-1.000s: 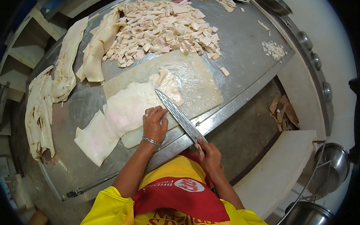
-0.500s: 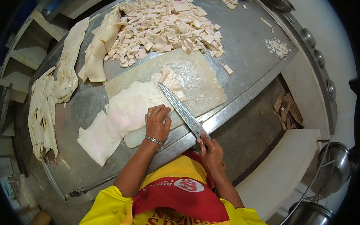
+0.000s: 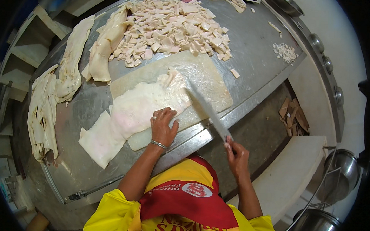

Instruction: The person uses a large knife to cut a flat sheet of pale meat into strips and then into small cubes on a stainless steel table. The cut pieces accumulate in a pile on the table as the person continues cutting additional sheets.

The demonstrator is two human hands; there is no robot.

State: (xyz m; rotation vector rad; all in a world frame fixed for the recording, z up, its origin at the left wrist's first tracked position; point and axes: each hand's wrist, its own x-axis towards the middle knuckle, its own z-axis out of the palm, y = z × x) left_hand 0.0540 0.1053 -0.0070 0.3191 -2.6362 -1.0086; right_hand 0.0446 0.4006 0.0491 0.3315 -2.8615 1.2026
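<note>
A pale pink-white slab of meat (image 3: 135, 113) lies flat across the cutting board's nine o'clock end, overhanging onto the table. A long-bladed knife (image 3: 208, 112) angles blade-tip toward eleven o'clock over its cut end.

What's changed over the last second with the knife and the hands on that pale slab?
The knife in the right hand has drawn back a little toward the person, its tip still at the cut end of the pale slab. The left hand stays pressed flat on the slab. Cutting board and chopped pieces lie as before.
</note>
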